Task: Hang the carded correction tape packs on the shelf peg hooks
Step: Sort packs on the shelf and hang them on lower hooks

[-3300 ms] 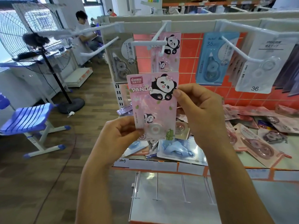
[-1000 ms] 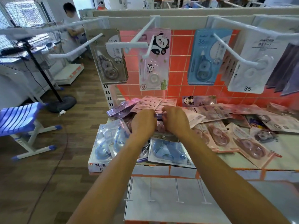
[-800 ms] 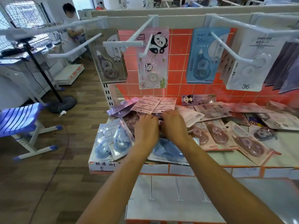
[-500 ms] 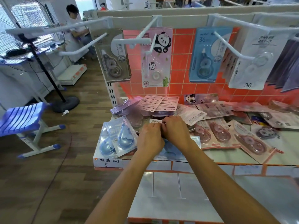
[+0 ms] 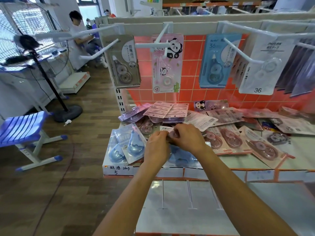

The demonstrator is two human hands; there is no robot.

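- Nearest, at the bottom edge: two bare forearms reaching up and away over a pale lower shelf (image 5: 187, 218) fitted with thin white wire pegs (image 5: 189, 193).
- Just beyond, on the front edge of the display shelf (image 5: 300, 150): a white label strip (image 5: 117, 169) with handwritten marks.
- Left hand (image 5: 157, 145): fingers curled, pinching the left edge of a pink carded pack (image 5: 167, 131).
- Right hand (image 5: 187, 138): fingers curled over the same pack from the right, gripping it. Pack mostly hidden under both hands, low over the loose pile; lifted clear or touching, impossible to tell.
- Left of the hands: blue teardrop-shaped packs (image 5: 126, 143), overlapped at the shelf's left corner.
- Right of the hands: a spread of pink packs (image 5: 230, 138), flat and overlapping; farther back, face-down packs (image 5: 167, 108) and a lying panda pack (image 5: 209, 105) near the orange tiled back panel (image 5: 190, 65).
- Above, on white peg hooks (image 5: 161, 34), left to right: a grey pack (image 5: 122, 62), a pink panda pack (image 5: 167, 63), a blue pack (image 5: 219, 60), a white pack marked 36 (image 5: 262, 65).
- Farthest, off to the left: a blue slatted chair (image 5: 22, 130), a standing fan (image 5: 42, 65), a seated person (image 5: 80, 31).
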